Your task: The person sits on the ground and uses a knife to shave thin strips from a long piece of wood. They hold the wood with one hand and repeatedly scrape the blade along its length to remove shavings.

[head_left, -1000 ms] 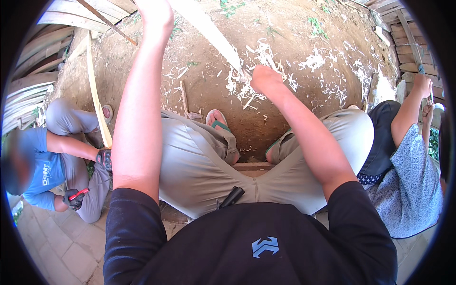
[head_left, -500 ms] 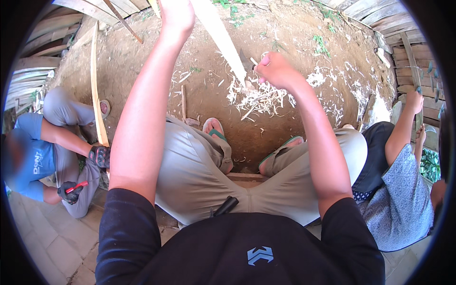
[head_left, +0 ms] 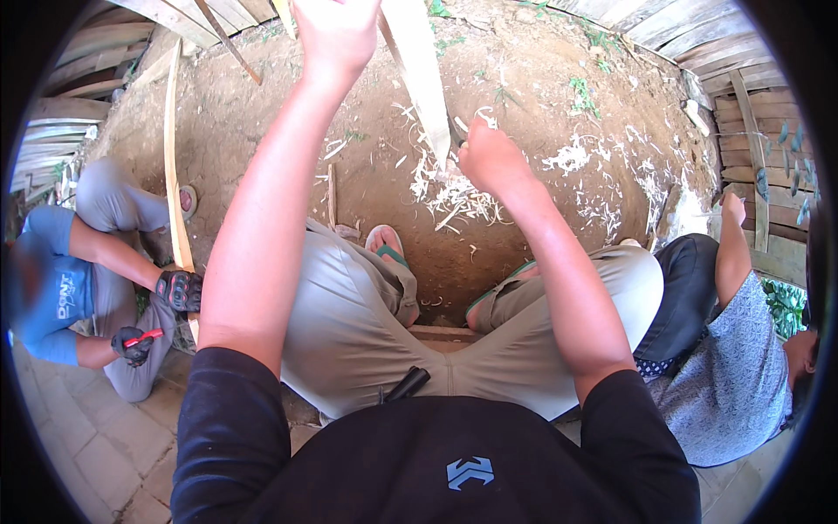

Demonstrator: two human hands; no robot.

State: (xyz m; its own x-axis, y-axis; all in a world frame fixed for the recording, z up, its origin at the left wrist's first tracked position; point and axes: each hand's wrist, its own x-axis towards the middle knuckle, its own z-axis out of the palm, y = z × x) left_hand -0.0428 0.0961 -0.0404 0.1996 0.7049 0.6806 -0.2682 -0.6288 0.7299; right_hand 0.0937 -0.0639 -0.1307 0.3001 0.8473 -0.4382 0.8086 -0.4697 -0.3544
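Note:
A long pale wooden slat [head_left: 421,83] slants down from the top edge, its lower tip just above a heap of curled shavings [head_left: 463,203]. My left hand [head_left: 336,35] is closed at the slat's upper part; the top edge cuts off some of its fingers. Close to the slat's lower end, my right hand [head_left: 493,157] is wrapped round a knife [head_left: 456,131], whose dark blade shows only in part beside the slat. A loose curl of shaving lies by the right knuckles.
At left, a gloved person [head_left: 65,284] holds a red-handled tool [head_left: 147,337] and another long slat [head_left: 175,157]. Someone in a patterned garment [head_left: 738,375] sits close at right. Shavings litter the dirt ground [head_left: 524,79]; plank walls [head_left: 690,44] stand around it.
My right hand has shifted slightly down and left with the knife. The slat has turned a little, showing more of its edge. The person at right has lowered a hand.

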